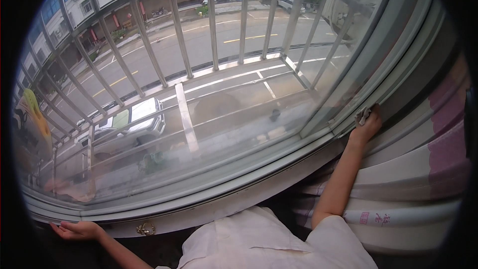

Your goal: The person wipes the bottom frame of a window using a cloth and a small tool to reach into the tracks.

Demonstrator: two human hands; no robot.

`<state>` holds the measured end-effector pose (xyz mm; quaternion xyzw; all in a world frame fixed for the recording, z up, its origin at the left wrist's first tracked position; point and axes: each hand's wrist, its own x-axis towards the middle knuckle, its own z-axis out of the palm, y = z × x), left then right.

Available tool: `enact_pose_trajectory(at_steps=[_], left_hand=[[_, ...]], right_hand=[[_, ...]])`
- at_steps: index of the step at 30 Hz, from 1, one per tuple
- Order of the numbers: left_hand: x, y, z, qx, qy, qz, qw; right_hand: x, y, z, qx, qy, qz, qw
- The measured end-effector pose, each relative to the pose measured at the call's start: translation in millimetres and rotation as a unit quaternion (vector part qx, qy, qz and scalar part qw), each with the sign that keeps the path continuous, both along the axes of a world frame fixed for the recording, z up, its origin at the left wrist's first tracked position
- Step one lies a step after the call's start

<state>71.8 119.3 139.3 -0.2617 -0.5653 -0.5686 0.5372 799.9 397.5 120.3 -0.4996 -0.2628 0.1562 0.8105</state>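
Note:
On the right, my right hand (pixel 369 121) grips a crumpled grey cloth (pixel 362 115) against the white side frame of a window (pixel 377 95). At the lower left, my left hand (pixel 79 230) rests palm up beneath the edge of the window sill (pixel 224 211), its fingers apart and nothing in it. A gold-coloured ornament (pixel 145 228) is fixed to the sill's face, right of my left hand. The window glass (pixel 231 119) lies between both hands, with smudges and faint reflections on it.
Outside the glass stands a metal bar cage (pixel 213 26) above a street with a parked white car (pixel 130 123). A white and pink curtain (pixel 407 179) hangs beside my right arm. A yellow and grey object (pixel 33 127) is at the far left.

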Motion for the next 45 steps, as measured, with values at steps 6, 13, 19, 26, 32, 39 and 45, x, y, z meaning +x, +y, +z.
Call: enact_pose_trajectory(at_steps=[6,13,19,26,32,39,45], left_hand=[[74,38,26,-0.057,0.071,-0.011,0.996],[148,80,25,0.012,0.068,-0.134,0.989],[178,56,-42,-0.126,0.205,-0.205,0.949],[249,28,-105,-0.421,0.192,-0.347,0.816],[240,47,-131,-0.452,0.117,-0.346,0.814],[246,55,-141,-0.433,0.094,-0.330,0.834],[245,55,-133,-0.429,0.126,-0.320,0.835]], right_hand=[[-34,-19,-3,0.034,-0.086,-0.036,0.995],[-114,-67,-13,0.038,-0.156,0.025,0.987],[-62,-28,-21,0.101,-0.068,0.210,0.970],[37,15,-80,-0.244,-0.240,0.469,0.814],[43,35,-76,-0.378,-0.528,0.380,0.659],[32,49,-76,-0.378,-0.499,0.407,0.665],[14,80,-66,-0.369,-0.482,0.418,0.675]])
